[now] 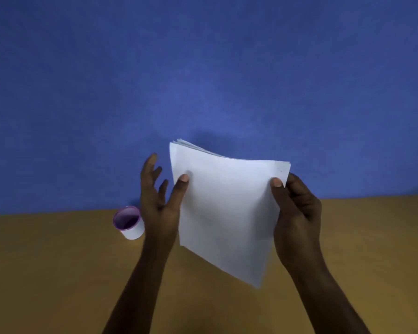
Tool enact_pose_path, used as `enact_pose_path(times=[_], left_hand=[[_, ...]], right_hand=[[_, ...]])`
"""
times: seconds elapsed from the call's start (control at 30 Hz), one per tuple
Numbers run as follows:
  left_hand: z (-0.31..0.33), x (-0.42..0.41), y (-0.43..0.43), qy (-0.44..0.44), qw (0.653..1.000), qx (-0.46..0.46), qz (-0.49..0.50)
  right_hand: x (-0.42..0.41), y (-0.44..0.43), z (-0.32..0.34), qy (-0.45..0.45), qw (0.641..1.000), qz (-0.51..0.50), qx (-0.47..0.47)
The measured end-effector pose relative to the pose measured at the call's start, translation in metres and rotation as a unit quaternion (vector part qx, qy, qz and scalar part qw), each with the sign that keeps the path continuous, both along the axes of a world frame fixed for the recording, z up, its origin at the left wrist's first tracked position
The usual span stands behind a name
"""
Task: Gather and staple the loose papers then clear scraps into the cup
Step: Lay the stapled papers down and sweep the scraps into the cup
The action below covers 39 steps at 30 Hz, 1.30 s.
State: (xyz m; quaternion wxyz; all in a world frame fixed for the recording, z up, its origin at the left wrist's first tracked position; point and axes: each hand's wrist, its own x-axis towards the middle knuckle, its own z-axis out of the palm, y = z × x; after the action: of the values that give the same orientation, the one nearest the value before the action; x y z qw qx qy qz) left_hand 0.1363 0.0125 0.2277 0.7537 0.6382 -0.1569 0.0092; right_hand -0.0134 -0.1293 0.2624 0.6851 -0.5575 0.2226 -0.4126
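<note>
Paper stack [227,208] is held raised over the table [46,273], between both hands. Its right edge is gripped by the right hand [297,213] (thumb in front, fingers behind). The left hand [159,196] is spread, fingers straight, thumb laid on the left edge. Cup [129,222] is noted by the table's far edge.

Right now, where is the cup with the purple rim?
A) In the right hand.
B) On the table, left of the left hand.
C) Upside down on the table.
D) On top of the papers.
B: the cup stands on the table with its mouth up, just left of the left hand, while the right hand grips the papers.
</note>
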Motion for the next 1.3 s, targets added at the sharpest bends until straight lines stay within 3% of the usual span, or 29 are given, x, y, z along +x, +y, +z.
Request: enact_pose_path(times=[0.13,0.23,0.63,0.97,1.3], left_hand=[[0.002,0.022,0.008,0.076,0.989,-0.036,-0.125],[0.008,0.02,0.009,0.058,0.981,-0.037,-0.179],[0.002,-0.004,0.018,-0.005,0.999,0.003,-0.054],[-0.005,-0.003,0.022,-0.023,1.0,0.005,-0.016],[-0.008,-0.005,0.024,-0.026,1.0,0.0,-0.017]], right_hand=[[-0.004,-0.008,0.006,-0.016,0.999,0.027,0.017],[-0.004,-0.01,0.007,-0.015,1.0,0.015,0.018],[0.003,-0.009,0.01,0.015,0.995,-0.07,-0.07],[0.001,-0.005,0.012,-0.01,1.0,-0.021,-0.019],[-0.003,-0.012,0.006,-0.032,0.999,0.016,-0.027]])
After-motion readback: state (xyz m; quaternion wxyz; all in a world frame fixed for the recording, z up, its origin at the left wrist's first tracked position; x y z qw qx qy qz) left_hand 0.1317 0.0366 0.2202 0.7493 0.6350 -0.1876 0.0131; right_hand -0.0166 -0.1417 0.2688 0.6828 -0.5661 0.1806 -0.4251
